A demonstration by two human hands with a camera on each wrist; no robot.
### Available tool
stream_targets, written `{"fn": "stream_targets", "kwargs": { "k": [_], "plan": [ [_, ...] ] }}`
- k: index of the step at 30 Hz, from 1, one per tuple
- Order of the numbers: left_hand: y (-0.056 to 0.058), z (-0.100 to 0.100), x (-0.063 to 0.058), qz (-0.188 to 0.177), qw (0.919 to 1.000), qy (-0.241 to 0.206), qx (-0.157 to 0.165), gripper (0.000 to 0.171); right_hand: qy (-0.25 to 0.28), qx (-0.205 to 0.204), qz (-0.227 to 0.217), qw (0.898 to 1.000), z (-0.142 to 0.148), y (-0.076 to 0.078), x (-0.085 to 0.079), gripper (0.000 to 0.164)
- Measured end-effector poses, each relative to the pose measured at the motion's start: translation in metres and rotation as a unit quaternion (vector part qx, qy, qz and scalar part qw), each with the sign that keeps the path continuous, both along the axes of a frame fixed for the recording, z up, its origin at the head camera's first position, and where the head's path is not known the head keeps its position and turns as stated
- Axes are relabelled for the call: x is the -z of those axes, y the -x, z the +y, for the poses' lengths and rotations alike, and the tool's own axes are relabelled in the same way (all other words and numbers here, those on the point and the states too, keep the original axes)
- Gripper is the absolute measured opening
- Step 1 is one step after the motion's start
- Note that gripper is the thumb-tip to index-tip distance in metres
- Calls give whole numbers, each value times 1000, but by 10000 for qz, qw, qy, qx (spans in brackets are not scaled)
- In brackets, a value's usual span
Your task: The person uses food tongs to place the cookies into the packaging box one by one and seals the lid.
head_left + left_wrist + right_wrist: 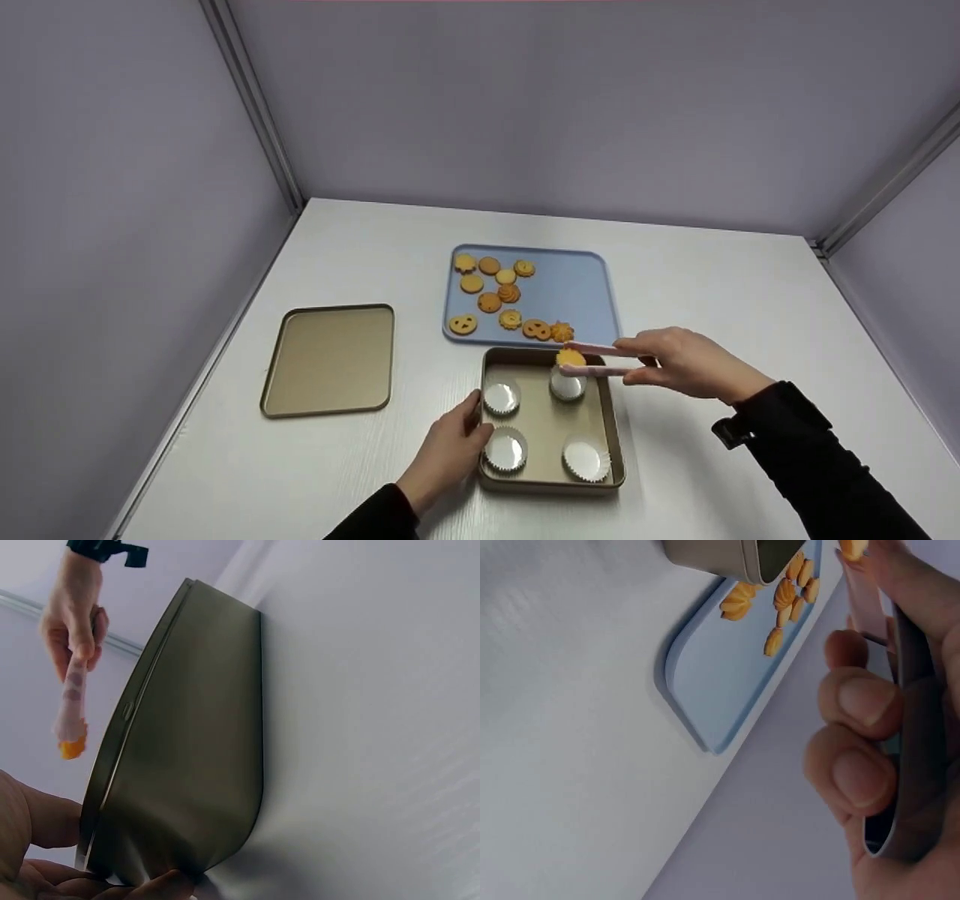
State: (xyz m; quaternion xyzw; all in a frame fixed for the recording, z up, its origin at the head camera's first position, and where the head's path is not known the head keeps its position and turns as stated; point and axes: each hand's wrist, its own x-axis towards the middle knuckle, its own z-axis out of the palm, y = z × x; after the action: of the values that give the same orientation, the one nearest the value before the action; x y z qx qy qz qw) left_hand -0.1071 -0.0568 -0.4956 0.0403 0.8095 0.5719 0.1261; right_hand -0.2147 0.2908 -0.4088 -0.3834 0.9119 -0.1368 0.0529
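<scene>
My right hand (686, 365) grips a pair of pale pink tongs (604, 371), its dark handle running through the palm in the right wrist view. Between the tong tips is a yellow-orange cookie (571, 358), held over the back right of a gold-coloured square tin (551, 488). Under it, inside the tin, sits a fluted baking cup (568, 386); other such cups stand near the remaining corners, the front right one (586, 459) tilted. My left hand (446, 457) holds the tin's left wall, thumb (52, 821) at the rim and fingers against the outside.
Behind the tin lies a blue tray (577, 292) bearing several cookies of different shapes, mostly on its left half. A flat gold-coloured lid (330, 360) rests on the white table (675, 277) at left. Grey panels (525, 112) enclose the table's back and sides.
</scene>
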Motion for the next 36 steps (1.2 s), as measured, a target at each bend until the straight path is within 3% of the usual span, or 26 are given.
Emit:
{"fn": "stream_targets", "kwargs": {
  "k": [4,9,24,36],
  "plan": [
    [0,0,0,32,10000,63,6,63,-328,155,-258,9990,-3,-4,5,35],
    [0,0,1,72,9999,88,-15,63,-569,180,-90,9982,-9,-5,14,20],
    [0,1,1,51,9999,86,5,63,-975,100,652,9931,-20,-10,18,31],
    [-1,1,-1,-159,9999,-52,27,64,-665,275,262,9971,-12,-9,2,39]
  ]
}}
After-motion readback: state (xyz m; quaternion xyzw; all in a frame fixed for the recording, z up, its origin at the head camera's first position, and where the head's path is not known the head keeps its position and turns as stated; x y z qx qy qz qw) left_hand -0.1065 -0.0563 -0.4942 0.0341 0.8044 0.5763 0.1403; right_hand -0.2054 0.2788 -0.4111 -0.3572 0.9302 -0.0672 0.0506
